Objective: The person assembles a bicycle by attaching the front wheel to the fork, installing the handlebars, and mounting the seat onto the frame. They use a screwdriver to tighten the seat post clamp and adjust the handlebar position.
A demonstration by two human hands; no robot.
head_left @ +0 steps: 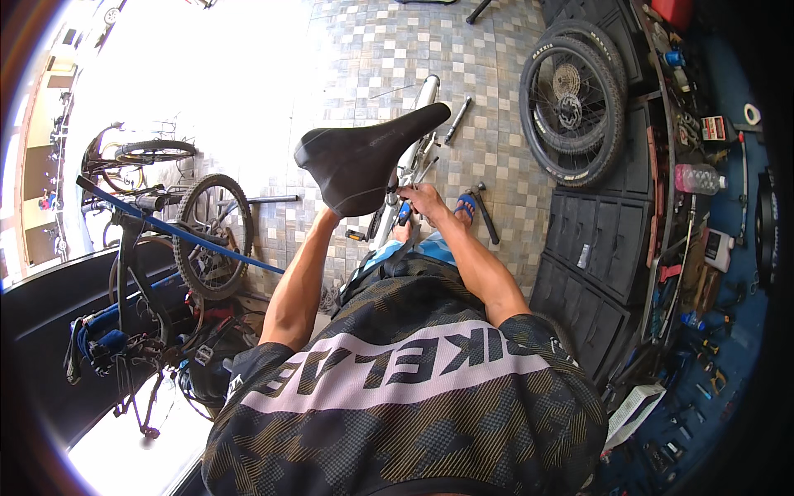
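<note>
A black bicycle saddle [364, 157] stands right in front of me, above the pale frame [428, 89] of a bicycle. My left forearm runs up to the saddle's wide end, which covers the left hand, so its fingers do not show. Just right of the saddle, my right hand [424, 201] is closed at the seatpost area beneath it, fingertips bent together. What those fingers pinch is too small to make out. A small blue-and-black piece [404, 213] shows right beside them. A pedal [356, 236] sticks out below the saddle.
A hammer [488, 217] and a dark tube [457, 121] lie on the tiled floor [364, 50]. Two wheels [571, 107] lean against black cabinets [591, 256] at right, beside a cluttered tool bench [703, 273]. Another bicycle's wheel [213, 237] and a blue bar [178, 227] stand at left.
</note>
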